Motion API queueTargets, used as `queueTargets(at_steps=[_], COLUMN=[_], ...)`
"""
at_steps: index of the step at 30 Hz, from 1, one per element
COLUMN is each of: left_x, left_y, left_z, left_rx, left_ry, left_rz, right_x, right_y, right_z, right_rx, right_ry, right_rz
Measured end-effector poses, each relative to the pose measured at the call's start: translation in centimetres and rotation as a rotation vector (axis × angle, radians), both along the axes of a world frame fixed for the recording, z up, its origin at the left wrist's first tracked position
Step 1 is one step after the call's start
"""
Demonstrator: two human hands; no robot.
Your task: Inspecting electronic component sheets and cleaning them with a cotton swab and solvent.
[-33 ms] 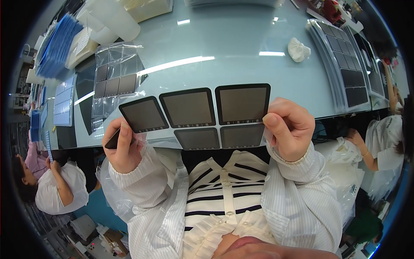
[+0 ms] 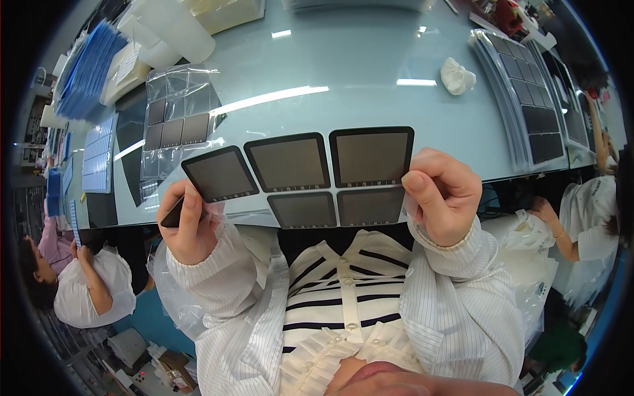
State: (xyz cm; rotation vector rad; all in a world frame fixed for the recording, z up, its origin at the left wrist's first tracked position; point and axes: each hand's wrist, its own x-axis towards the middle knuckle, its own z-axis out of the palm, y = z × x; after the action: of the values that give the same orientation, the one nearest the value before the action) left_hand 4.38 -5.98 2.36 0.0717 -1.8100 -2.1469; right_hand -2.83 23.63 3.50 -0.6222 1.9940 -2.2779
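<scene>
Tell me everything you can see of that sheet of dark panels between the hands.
The sheet of dark panels has three greyish, black-bordered ones above, two below and, lower left, a dark piece, perhaps a sixth. Small pale marks line the upper three's lower edges. What joins them looks like clear plastic. It is held up by the table's near edge, its ends gripped by the left hand and the right hand.

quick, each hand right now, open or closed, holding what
Left hand: closed, holding the left end of the dark-panelled sheet.
Right hand: closed, pinching that sheet's right edge.
</scene>
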Motion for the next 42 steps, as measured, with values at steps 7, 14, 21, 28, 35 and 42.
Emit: queueTargets(at_steps=[7, 14, 21, 28, 35, 42], left_x=[-0.7, -0.9, -0.4, 0.0, 0.1, 0.1], left_y=[0.3, 1.0, -0.4, -0.1, -0.6, -0.4], left_z=[-0.4, -0.8, -1.1, -0.7, -0.9, -0.7], left_rx=[-0.006, -0.227, -0.16, 0.011, 0.032, 0.052], left_ry=[-0.004, 0.041, -0.009, -0.133, -0.124, -0.106], left_rz=[-0.22, -0.345, -0.405, -0.283, -0.283, -0.291], right_x=[-0.5, -2.8, -2.8, -2.6, -2.6, -2.8], right_y=[-0.5, -0.3, -0.8, -0.7, -0.7, -0.5], right_z=[0.5, 0.8, 2.0, 2.0, 2.1, 1.7], right_rx=[-0.103, -0.281, -0.17, -0.145, -0.111, -0.149], right_ry=[-0.055, -0.076, -0.105, -0.037, -0.002, 0.025], right_rz=[-0.046, -0.188, -0.221, -0.191, -0.17, -0.136])
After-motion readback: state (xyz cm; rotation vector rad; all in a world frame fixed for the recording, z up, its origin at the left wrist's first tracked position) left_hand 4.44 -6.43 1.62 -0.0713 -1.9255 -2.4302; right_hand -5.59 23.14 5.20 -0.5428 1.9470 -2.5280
